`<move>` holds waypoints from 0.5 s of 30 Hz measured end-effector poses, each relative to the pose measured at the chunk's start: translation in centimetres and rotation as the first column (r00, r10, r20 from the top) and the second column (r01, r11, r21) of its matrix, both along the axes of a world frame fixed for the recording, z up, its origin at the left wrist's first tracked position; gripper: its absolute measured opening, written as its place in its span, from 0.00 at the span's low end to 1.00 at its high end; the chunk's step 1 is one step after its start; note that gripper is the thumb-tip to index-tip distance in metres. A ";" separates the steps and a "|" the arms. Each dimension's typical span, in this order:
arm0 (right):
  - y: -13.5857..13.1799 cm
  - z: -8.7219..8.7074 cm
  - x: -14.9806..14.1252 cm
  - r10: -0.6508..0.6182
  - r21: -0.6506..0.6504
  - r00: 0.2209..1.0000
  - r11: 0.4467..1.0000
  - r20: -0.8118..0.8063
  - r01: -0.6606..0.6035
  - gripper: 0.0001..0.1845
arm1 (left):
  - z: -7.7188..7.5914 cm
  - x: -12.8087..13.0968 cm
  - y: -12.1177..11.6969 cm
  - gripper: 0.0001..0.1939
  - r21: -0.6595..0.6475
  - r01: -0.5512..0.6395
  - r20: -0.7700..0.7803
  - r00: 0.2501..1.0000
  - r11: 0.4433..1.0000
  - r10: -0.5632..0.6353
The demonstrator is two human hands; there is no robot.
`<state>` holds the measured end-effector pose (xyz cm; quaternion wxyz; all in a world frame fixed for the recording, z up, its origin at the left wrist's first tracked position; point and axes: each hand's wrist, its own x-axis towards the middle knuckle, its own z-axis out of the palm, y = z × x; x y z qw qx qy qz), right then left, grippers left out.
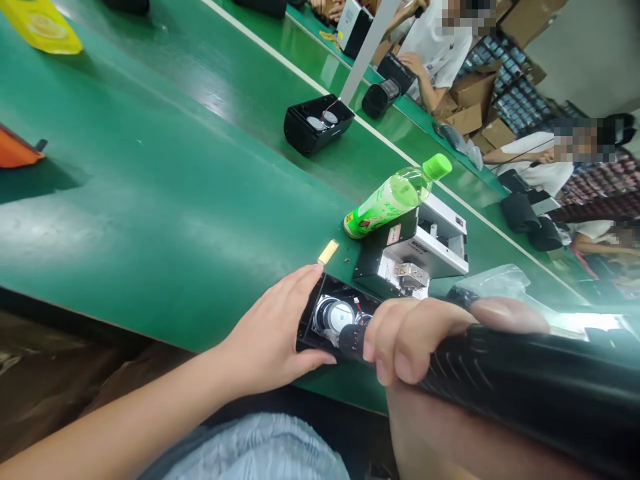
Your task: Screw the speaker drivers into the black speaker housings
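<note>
My left hand (pixel 273 327) is wrapped round the left end of an open black speaker housing (pixel 311 308), with the thumb along its near side and the fingers on its far side. A round speaker driver (pixel 341 316) sits inside, beside a small red wire. In my right hand (pixel 415 333) is a black electric screwdriver (pixel 540 387), gripped near its front, its dark nose (pixel 351 341) pointing down over the housing. The nose hides the spot where its tip meets the housing, so contact cannot be told. A screw feeder (pixel 383 260) stands just behind the housing.
Against the feeder leans a green-capped bottle (pixel 383 207). A small yellowish block (pixel 329 253) lies by my left fingertips. Farther along the green table (pixel 190 200) sits another open speaker housing (pixel 317 127). Yellow (pixel 45 27) and orange (pixel 17 148) objects lie left. Co-workers sit across.
</note>
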<state>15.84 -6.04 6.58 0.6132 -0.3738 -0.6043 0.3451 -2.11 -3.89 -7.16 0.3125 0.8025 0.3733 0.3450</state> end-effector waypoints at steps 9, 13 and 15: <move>0.3 -0.6 -0.8 0.047 -0.013 0.999 0.999 -0.006 -0.047 0.16 | 0.2 0.0 0.0 0.64 0.011 0.014 0.019 1.000 1.000 -0.015; 0.3 -0.5 -0.7 0.087 -0.018 0.996 0.996 -0.022 -0.087 0.18 | 0.3 0.1 0.0 0.64 -0.007 0.019 0.023 1.000 1.000 -0.018; 0.3 -0.5 -0.6 0.097 -0.025 0.995 0.995 -0.021 -0.098 0.18 | 0.4 0.2 0.0 0.65 -0.015 0.018 0.031 0.999 1.000 -0.017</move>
